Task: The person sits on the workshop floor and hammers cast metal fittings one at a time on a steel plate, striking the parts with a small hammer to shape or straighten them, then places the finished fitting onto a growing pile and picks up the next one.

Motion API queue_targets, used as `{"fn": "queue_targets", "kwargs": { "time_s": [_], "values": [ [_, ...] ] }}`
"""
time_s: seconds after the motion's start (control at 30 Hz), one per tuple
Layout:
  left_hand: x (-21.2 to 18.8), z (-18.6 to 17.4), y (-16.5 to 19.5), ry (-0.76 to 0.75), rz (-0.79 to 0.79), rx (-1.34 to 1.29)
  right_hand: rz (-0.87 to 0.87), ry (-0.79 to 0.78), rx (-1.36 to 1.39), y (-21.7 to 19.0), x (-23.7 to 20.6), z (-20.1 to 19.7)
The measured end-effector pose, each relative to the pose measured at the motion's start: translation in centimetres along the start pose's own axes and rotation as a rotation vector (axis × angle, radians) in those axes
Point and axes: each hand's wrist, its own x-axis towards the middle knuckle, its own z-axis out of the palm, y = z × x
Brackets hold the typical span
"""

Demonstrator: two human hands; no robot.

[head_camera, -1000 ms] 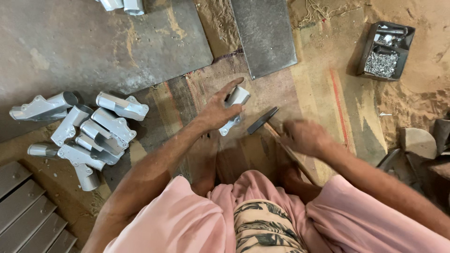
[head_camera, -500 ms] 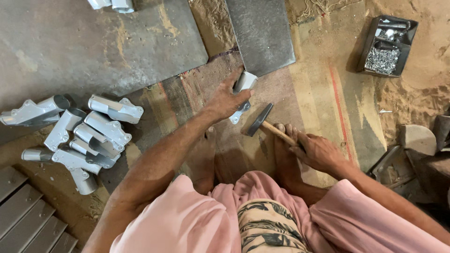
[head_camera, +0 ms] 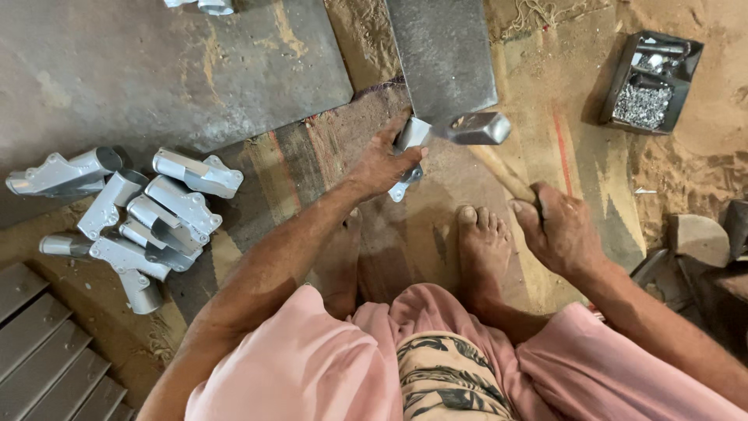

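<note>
Currently your left hand (head_camera: 383,165) is pinning one metal fitting (head_camera: 408,156) down, your right hand (head_camera: 562,231) is gripping the hammer (head_camera: 477,129) – a pile of fittings (head_camera: 140,214) is waiting beside you.

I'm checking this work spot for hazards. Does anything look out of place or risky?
Yes. The bare foot rests just below the raised hammer, and the left hand grips the silver part right beside the hammer head. Silver castings lie in a loose heap at left, and sawdust covers the floor.
</note>
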Motion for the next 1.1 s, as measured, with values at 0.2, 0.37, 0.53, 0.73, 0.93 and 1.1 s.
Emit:
{"fn": "queue_targets", "kwargs": {
  "time_s": [0.2,0.37,0.53,0.73,0.93,1.1],
  "values": [
    [0.7,0.1,-0.8,0.036,0.174,0.072,0.043,-0.106,-0.194,-1.7,2.4,-0.6],
    [0.3,0.0,-0.7,0.005,0.077,-0.008,0.203,-0.163,-0.108,-2.3,2.5,-1.2],
    [0.0,-0.1,0.4,0.054,0.192,0.04,0.142,-0.218,-0.291,-2.5,2.8,-1.3],
    [0.6,0.4,-1.0,-0.015,-0.119,-0.188,-0.131,0.056,-0.086,-2.9,2.0,-1.6],
    [1.3,0.1,-1.9,0.01,0.182,-0.052,-0.018,0.025,-0.271,-2.2,2.8,-1.1],
    [0.7,-0.4,-0.7,0.001,0.127,0.012,0.147,-0.364,0.891,0.1,3.5,-1.9]
  ]
}}
